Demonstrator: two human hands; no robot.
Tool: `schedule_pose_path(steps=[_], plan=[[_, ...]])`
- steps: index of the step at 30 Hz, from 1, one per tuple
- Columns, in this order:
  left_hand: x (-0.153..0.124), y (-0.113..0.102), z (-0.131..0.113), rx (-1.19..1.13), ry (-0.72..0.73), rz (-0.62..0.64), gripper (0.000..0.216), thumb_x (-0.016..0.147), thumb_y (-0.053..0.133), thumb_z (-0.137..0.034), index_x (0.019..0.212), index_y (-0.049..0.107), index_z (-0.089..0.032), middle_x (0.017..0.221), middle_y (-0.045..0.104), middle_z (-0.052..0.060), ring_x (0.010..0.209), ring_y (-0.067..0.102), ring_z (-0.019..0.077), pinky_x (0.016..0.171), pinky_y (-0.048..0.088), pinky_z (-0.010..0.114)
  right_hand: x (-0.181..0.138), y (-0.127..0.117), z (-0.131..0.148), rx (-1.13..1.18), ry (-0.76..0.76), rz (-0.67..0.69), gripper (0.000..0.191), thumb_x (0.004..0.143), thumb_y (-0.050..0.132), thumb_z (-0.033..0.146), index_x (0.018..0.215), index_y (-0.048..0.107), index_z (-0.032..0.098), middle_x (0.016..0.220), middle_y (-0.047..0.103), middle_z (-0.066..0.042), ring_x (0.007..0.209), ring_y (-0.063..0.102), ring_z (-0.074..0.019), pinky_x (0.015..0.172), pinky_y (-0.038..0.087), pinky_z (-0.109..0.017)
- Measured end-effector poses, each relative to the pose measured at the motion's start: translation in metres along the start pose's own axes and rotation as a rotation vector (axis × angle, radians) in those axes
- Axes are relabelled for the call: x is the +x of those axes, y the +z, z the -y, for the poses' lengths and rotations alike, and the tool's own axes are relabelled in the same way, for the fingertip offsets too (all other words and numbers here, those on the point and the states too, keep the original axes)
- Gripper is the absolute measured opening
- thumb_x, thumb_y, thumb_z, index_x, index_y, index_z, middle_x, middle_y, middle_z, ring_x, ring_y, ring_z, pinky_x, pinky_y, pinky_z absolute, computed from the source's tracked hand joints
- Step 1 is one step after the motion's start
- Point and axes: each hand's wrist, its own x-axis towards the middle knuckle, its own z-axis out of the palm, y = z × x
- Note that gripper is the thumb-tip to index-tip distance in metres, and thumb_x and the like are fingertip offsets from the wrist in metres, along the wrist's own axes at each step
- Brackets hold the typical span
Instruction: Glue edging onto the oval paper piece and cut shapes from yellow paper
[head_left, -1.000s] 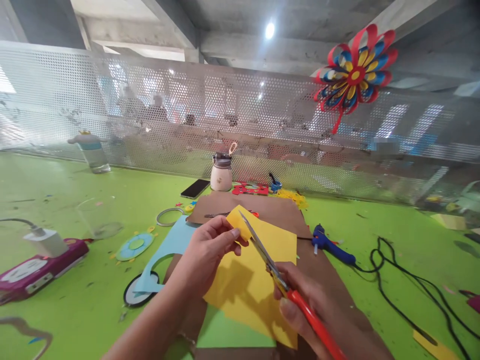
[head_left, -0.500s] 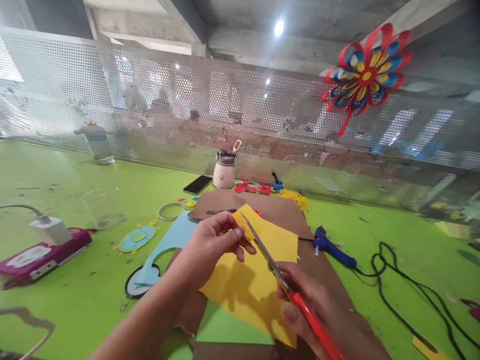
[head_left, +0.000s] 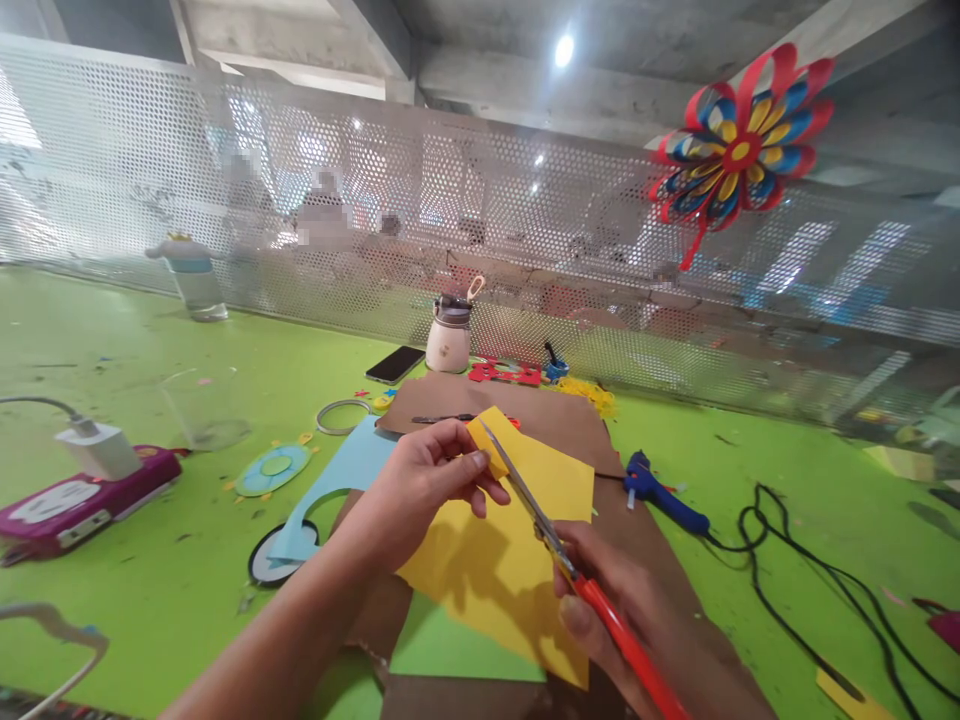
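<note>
A small piece of yellow paper [head_left: 491,425] is pinched between the thumb and fingers of my left hand [head_left: 442,475]. My right hand [head_left: 622,600] is closed round the red handles of a pair of scissors [head_left: 551,545]. The scissor blades lie along the edge of the held yellow piece, close to my left fingertips, and look nearly closed. Beneath both hands a larger yellow sheet [head_left: 480,560] partly covers a green sheet [head_left: 465,645], on brown cardboard [head_left: 495,395]. Another pair of scissors [head_left: 446,418] lies on the cardboard, partly hidden behind the yellow piece.
To the right are a blue glue gun [head_left: 667,500] and its black cord. Light blue cut paper [head_left: 352,460], a tape ring [head_left: 341,417] and a purple power strip [head_left: 90,505] lie left. A phone [head_left: 394,365] and bottle [head_left: 448,340] stand behind, before a perforated screen [head_left: 510,230].
The view has shifted slightly. Both hands, the scissors and the yellow piece keep almost the same places relative to each other.
</note>
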Motion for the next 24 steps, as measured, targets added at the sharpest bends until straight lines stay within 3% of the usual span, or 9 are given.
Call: schedule_pose_path(steps=[9,15,24], plan=[[0.0010,0.0021,0.0000,-0.044,0.023,0.003,0.009,0.076,0.069,-0.020,0.071,0.064,-0.014,0.069,0.065,0.004,0.060,0.068,0.0173,0.049,0.049,0.022,-0.0015,-0.0007,0.0025,0.012,0.012,-0.007,0.043,0.087,0.046,0.057,0.108,0.051,0.020,0.073,0.050,0.000,0.060,0.046,-0.0143,0.054,0.036,-0.025],[0.0014,0.0021,0.0001,-0.002,0.031,-0.013,0.010,0.076,0.068,-0.021,0.071,0.063,-0.014,0.068,0.065,0.004,0.060,0.067,0.0177,0.049,0.049,0.023,-0.0004,0.0014,0.0000,0.004,0.020,-0.004,0.048,0.086,0.043,0.060,0.109,0.050,0.019,0.070,0.046,0.001,0.058,0.044,-0.0140,0.055,0.037,-0.025],[0.0009,0.0005,-0.0003,0.044,0.024,-0.014,0.012,0.077,0.068,-0.024,0.074,0.063,-0.014,0.069,0.064,0.003,0.062,0.067,0.0179,0.051,0.049,0.025,0.0000,0.0031,-0.0011,-0.004,0.030,0.008,0.049,0.087,0.039,0.061,0.108,0.050,0.019,0.068,0.043,0.002,0.056,0.036,-0.0130,0.051,0.029,-0.025]])
